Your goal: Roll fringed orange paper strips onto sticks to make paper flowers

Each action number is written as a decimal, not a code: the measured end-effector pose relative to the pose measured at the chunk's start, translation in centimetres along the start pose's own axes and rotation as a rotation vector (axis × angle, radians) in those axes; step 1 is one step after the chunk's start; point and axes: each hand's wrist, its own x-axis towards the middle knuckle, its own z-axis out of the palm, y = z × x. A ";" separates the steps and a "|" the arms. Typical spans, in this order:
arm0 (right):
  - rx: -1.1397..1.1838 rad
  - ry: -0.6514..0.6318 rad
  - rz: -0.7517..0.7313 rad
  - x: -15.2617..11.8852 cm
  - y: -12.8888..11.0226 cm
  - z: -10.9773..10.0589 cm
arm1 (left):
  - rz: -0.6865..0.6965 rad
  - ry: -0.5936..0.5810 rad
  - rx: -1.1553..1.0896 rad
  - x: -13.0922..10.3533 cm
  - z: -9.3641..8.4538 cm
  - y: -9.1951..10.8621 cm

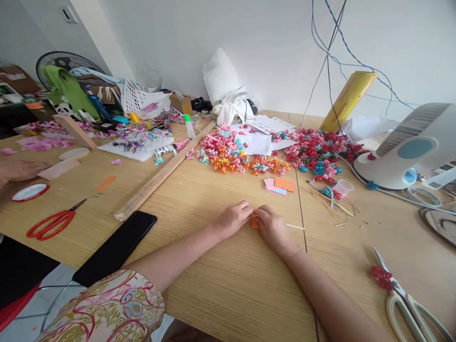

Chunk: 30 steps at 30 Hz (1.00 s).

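My left hand (233,219) and my right hand (273,228) meet over the table, fingertips pinched close together. Between them shows a small orange paper piece (255,222), partly covered by the right fingers. A thin white strip (295,227) sticks out to the right from beside my right hand; whether it is held cannot be made out. Just beyond the hands lie pink, blue and orange paper slips (280,185). White-handled scissors (402,294), a red flower by their blades, rest at the lower right.
Small paper flowers (228,152) are heaped at the back. A wooden bar (167,175) crosses the table left of me, near a black phone (117,247) and red scissors (53,223). Another person's hand (21,171) is far left. A white fan-like device (406,152) stands right.
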 end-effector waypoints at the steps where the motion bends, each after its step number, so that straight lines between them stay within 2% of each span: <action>1: 0.007 0.010 0.013 0.0 -0.1 0.0 | 0.002 0.000 0.004 0.0 0.0 0.0; 14: 0.024 0.014 0.014 0.1 -0.1 0.0 | 0.009 -0.027 0.006 -0.1 0.2 0.0; 30: -0.067 -0.046 -0.046 0.0 -0.1 -0.1 | 0.007 -0.020 0.029 0.0 -0.1 0.0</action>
